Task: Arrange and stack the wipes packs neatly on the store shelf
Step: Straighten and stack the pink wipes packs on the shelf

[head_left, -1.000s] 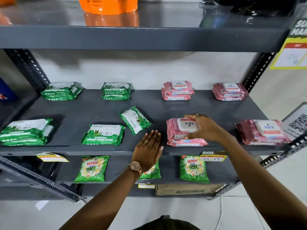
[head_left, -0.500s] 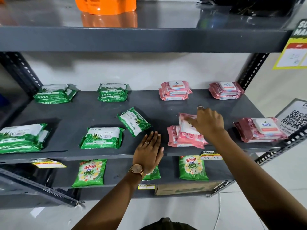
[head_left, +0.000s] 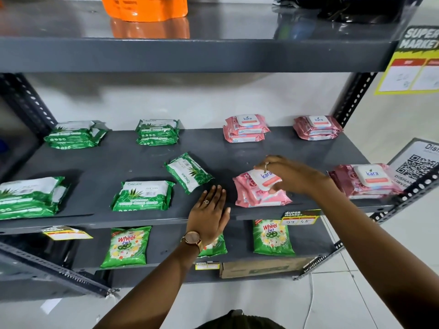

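On the grey middle shelf [head_left: 147, 160] lie green Origami wipes packs and pink Kara wipes packs in small stacks. My right hand [head_left: 288, 175] grips the top pink pack [head_left: 262, 180] of the front middle stack [head_left: 261, 198], label facing me, resting on the pack below. My left hand [head_left: 210, 212] lies flat and open on the shelf's front edge, just left of that stack. A single green pack [head_left: 188, 172] lies askew behind my left hand. Other stacks: green [head_left: 142, 195], [head_left: 28, 198], [head_left: 73, 135], [head_left: 157, 132]; pink [head_left: 245, 128], [head_left: 317, 127], [head_left: 363, 181].
The shelf above [head_left: 190, 53] holds an orange pouch [head_left: 145, 7] and a black item [head_left: 342, 7]. Green Wheel detergent packets [head_left: 127, 245] and a cardboard box [head_left: 259, 268] sit on the lower shelf. Slotted uprights [head_left: 354, 96] frame the sides; a QR sign [head_left: 418, 167] hangs at right.
My right hand lifted the top pink pack, turned it around, and set it back down on the stack with its label the right way up. My left hand stayed put.
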`<state>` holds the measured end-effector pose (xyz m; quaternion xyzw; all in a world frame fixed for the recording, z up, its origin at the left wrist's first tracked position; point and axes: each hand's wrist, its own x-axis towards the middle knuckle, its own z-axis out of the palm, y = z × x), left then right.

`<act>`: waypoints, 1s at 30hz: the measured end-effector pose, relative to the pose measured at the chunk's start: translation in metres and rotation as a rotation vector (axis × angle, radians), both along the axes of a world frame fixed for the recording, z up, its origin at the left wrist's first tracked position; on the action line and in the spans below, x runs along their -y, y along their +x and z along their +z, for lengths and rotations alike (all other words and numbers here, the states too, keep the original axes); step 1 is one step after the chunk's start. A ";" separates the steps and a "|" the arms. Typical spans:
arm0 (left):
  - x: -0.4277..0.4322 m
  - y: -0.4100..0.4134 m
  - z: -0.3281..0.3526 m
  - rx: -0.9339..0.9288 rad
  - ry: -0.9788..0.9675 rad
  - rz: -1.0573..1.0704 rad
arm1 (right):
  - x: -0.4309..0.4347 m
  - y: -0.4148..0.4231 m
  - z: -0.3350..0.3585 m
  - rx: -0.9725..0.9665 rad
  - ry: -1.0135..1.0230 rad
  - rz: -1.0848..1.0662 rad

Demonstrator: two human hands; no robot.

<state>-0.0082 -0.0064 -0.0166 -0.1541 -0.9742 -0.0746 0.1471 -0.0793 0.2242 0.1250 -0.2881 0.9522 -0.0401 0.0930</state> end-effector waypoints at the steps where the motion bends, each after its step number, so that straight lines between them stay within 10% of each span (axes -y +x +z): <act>1: 0.000 0.000 0.001 0.004 0.006 0.002 | 0.002 0.002 -0.001 0.011 -0.010 -0.023; 21: 0.003 0.008 0.022 0.154 0.206 -0.058 | 0.006 0.025 0.000 0.001 -0.015 -0.117; 26: 0.057 -0.025 0.072 -0.166 0.103 -0.258 | 0.035 0.057 -0.013 -0.250 -0.384 -0.247; 30: 0.099 -0.080 0.105 0.355 -0.303 -0.207 | 0.111 0.084 -0.050 -0.148 -0.500 -0.230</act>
